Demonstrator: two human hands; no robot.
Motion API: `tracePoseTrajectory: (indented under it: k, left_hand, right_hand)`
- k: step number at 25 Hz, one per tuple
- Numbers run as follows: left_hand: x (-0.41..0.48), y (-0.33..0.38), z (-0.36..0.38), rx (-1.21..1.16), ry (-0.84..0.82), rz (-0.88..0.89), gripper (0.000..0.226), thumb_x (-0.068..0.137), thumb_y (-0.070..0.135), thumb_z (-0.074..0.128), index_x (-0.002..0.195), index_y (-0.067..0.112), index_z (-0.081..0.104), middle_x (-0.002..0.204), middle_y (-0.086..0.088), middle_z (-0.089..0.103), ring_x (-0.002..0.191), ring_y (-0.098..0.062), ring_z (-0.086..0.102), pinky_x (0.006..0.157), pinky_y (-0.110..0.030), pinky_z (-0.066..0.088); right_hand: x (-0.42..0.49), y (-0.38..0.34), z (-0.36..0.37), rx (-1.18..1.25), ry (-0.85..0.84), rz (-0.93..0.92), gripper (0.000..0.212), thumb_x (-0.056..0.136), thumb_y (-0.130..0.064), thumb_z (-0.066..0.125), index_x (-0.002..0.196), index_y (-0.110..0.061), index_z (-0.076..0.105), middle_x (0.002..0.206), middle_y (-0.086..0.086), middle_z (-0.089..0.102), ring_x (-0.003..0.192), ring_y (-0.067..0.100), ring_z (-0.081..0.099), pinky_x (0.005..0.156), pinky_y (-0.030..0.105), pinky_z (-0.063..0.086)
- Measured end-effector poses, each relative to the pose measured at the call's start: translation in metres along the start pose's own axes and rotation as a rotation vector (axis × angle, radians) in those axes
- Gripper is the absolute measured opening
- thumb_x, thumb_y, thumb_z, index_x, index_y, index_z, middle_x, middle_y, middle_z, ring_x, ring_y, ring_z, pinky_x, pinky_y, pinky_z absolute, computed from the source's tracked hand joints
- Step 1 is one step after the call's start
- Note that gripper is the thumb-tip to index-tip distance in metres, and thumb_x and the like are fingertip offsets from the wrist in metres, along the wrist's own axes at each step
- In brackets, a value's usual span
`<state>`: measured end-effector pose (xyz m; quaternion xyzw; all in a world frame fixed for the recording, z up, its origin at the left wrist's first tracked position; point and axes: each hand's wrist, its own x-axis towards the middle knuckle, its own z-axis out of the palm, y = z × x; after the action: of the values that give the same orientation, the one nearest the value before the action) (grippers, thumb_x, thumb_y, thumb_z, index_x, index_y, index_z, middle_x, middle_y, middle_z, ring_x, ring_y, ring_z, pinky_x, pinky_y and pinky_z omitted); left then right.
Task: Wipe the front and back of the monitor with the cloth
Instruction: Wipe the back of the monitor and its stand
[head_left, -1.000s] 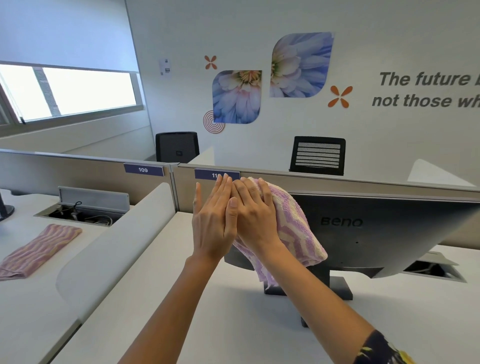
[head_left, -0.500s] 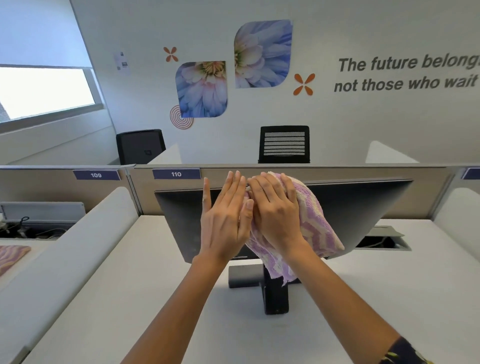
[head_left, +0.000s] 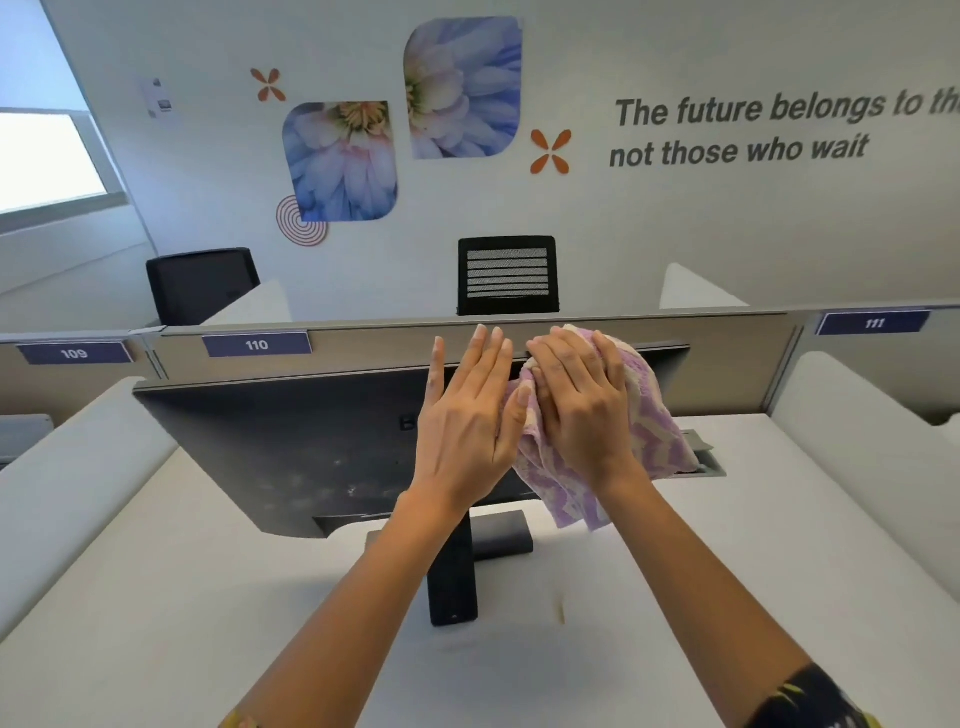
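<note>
A dark grey monitor (head_left: 291, 441) stands on a white desk with its back panel turned toward me, on a dark stand (head_left: 452, 582). My right hand (head_left: 582, 410) lies flat on a purple-and-cream patterned cloth (head_left: 660, 431), pressing it against the upper right part of the back panel. The cloth drapes down below my wrist. My left hand (head_left: 467, 421) rests flat beside it with fingers straight, its thumb touching the cloth's edge. The screen side is hidden.
A beige partition (head_left: 363, 343) with labels 109, 110 and 111 runs behind the monitor. White curved dividers (head_left: 78, 467) flank the desk (head_left: 182, 597). An open cable hatch (head_left: 706, 457) lies behind the cloth. Two black chairs (head_left: 509, 275) stand beyond the partition.
The hands and cloth have travelled rightward along the monitor's back, so more bare panel shows at the left. My view has swung right; the neighbouring desk with its cloth is out of frame.
</note>
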<state>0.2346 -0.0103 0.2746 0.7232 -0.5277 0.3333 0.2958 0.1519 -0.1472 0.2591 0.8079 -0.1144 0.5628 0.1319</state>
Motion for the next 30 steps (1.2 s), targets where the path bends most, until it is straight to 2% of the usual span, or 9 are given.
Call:
tracePoseTrajectory:
  k: [7, 11, 16, 19, 21, 24, 26, 28, 30]
  left_hand:
    - [0.009, 0.024, 0.022, 0.039, 0.044, -0.033, 0.055, 0.104, 0.044, 0.025, 0.138, 0.011, 0.053, 0.145, -0.004, 0.049, 0.140, -0.018, 0.040, 0.121, -0.052, 0.012]
    - [0.007, 0.024, 0.026, 0.051, 0.091, -0.050, 0.049, 0.103, 0.039, 0.032, 0.137, 0.013, 0.055, 0.144, -0.003, 0.051, 0.139, -0.018, 0.041, 0.122, -0.050, 0.012]
    - [0.002, 0.024, 0.026, 0.052, 0.110, -0.050, 0.047, 0.102, 0.036, 0.036, 0.139, 0.012, 0.053, 0.146, -0.002, 0.049, 0.140, -0.018, 0.038, 0.122, -0.049, 0.011]
    - [0.001, 0.025, 0.024, 0.060, 0.110, -0.057, 0.045, 0.102, 0.031, 0.036, 0.138, 0.010, 0.053, 0.144, -0.004, 0.051, 0.139, -0.018, 0.040, 0.121, -0.051, 0.014]
    - [0.001, 0.027, 0.022, 0.071, 0.101, -0.062, 0.047, 0.103, 0.031, 0.033, 0.138, 0.009, 0.053, 0.143, -0.004, 0.052, 0.139, -0.018, 0.041, 0.120, -0.052, 0.016]
    - [-0.001, 0.024, 0.019, 0.076, 0.070, -0.054, 0.047, 0.103, 0.031, 0.033, 0.139, 0.008, 0.052, 0.144, -0.004, 0.051, 0.140, -0.018, 0.039, 0.120, -0.052, 0.016]
    - [-0.001, 0.023, 0.015, 0.069, 0.029, -0.061, 0.049, 0.103, 0.035, 0.031, 0.141, 0.011, 0.050, 0.146, -0.003, 0.049, 0.142, -0.016, 0.036, 0.121, -0.050, 0.015]
    - [-0.001, 0.024, 0.012, 0.057, -0.003, -0.060, 0.051, 0.103, 0.038, 0.028, 0.143, 0.013, 0.048, 0.148, -0.002, 0.047, 0.142, -0.015, 0.034, 0.121, -0.049, 0.014]
    - [-0.002, 0.023, 0.009, 0.045, -0.019, -0.052, 0.052, 0.103, 0.040, 0.026, 0.144, 0.014, 0.046, 0.148, -0.001, 0.046, 0.143, -0.015, 0.034, 0.122, -0.048, 0.013]
  right_hand:
    - [-0.015, 0.061, -0.012, 0.019, 0.001, 0.073, 0.037, 0.103, -0.025, 0.042, 0.126, -0.007, 0.063, 0.131, 0.010, 0.063, 0.130, 0.025, 0.052, 0.114, 0.049, 0.031]
    - [-0.020, 0.068, -0.014, 0.048, 0.050, 0.160, 0.036, 0.104, -0.022, 0.041, 0.131, -0.007, 0.060, 0.142, 0.011, 0.053, 0.140, 0.027, 0.041, 0.117, 0.051, 0.026]
    - [-0.035, 0.048, -0.001, 0.080, 0.094, 0.462, 0.043, 0.105, -0.035, 0.033, 0.143, -0.020, 0.048, 0.159, 0.021, 0.021, 0.150, 0.038, 0.012, 0.118, 0.057, 0.016]
    - [-0.035, 0.029, 0.011, 0.177, 0.158, 0.611, 0.047, 0.105, -0.032, 0.034, 0.150, -0.019, 0.037, 0.160, 0.024, 0.012, 0.150, 0.038, 0.004, 0.117, 0.060, 0.016]
    - [-0.032, 0.006, 0.017, 0.196, 0.162, 0.699, 0.052, 0.104, -0.031, 0.032, 0.155, -0.022, 0.022, 0.161, 0.025, 0.008, 0.151, 0.038, 0.003, 0.118, 0.061, 0.013]
    - [-0.043, -0.046, 0.031, 0.135, 0.022, 0.596, 0.061, 0.104, -0.042, 0.024, 0.156, -0.025, -0.005, 0.163, 0.016, -0.007, 0.150, 0.039, 0.001, 0.118, 0.060, 0.011]
    - [-0.063, -0.077, 0.042, 0.078, -0.063, 0.487, 0.063, 0.105, -0.048, 0.016, 0.156, -0.019, -0.007, 0.163, 0.008, -0.014, 0.151, 0.033, -0.002, 0.120, 0.056, 0.013]
    - [-0.082, -0.086, 0.046, 0.059, -0.127, 0.421, 0.068, 0.104, -0.053, 0.013, 0.156, -0.013, -0.006, 0.164, 0.006, -0.014, 0.151, 0.027, -0.007, 0.123, 0.048, 0.005]
    - [-0.096, -0.077, 0.045, 0.003, -0.178, 0.348, 0.075, 0.102, -0.054, 0.023, 0.155, -0.011, -0.008, 0.164, 0.007, -0.014, 0.151, 0.027, -0.008, 0.123, 0.043, -0.001]
